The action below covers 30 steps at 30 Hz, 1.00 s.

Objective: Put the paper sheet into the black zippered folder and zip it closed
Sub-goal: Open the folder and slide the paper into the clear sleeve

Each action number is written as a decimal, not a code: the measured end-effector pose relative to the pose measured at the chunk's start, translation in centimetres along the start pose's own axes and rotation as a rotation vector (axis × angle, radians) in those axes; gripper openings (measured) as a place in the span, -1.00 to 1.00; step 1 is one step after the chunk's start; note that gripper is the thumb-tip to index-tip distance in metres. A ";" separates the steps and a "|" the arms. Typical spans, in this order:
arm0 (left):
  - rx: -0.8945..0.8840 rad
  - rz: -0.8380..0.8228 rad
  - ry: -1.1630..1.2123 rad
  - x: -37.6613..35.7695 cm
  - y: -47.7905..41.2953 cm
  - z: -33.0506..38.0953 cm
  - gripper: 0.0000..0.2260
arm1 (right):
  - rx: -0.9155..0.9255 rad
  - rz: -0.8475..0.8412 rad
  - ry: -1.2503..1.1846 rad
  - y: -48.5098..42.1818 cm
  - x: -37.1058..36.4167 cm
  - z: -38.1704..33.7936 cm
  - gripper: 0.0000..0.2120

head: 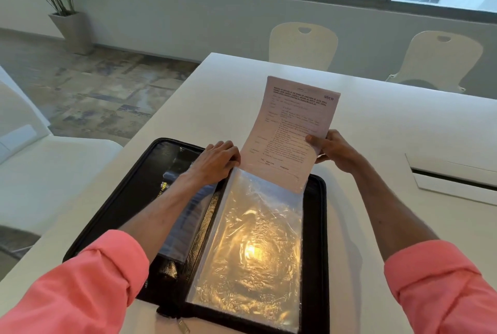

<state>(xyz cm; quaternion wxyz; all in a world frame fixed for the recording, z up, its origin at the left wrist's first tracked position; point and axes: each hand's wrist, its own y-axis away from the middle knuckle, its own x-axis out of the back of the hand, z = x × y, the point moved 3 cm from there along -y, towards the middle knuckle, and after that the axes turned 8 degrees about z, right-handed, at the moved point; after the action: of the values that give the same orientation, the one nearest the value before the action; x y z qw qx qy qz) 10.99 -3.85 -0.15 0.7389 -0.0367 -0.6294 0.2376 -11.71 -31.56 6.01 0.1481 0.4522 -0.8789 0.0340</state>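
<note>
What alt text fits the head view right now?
The right hand feeds a printed paper sheet into a clear plastic sleeve in the open black zippered folder, while the left hand holds the sleeve's top.

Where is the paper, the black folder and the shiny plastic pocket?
paper sheet (293, 129): head view, middle of the printed page.
black zippered folder (314, 226): head view, right border.
plastic pocket (252, 247): head view, glare spot at centre.

The sheet's (293, 129) print above the right hand (333, 152) is too blurred to read. The folder's (317, 253) near edge (below both forearms) runs off the frame, and the left hand (217, 159) hides its spine.
</note>
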 end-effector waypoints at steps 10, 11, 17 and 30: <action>-0.080 0.024 0.026 -0.2 0.1 0.7 -0.85 | -0.015 -0.028 0.011 -0.5 0.5 -0.6 -0.74; -0.097 0.025 0.034 -0.3 0.1 0.9 -0.84 | -0.021 -0.027 0.015 -0.5 0.7 -0.4 -0.75; -0.169 -0.013 0.032 -1.0 0.0 1.8 -0.84 | -0.024 -0.020 0.028 -0.3 1.1 0.6 -0.69; -0.030 -0.212 0.226 -0.3 -1.7 0.6 -0.83 | -0.013 -0.013 0.012 -0.4 1.4 0.9 -0.68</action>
<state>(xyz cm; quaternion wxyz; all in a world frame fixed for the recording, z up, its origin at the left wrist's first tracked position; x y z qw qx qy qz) 10.95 -5.63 0.33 0.8253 -0.0076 -0.5463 0.1430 -12.36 -33.12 5.53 0.1563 0.4567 -0.8753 0.0302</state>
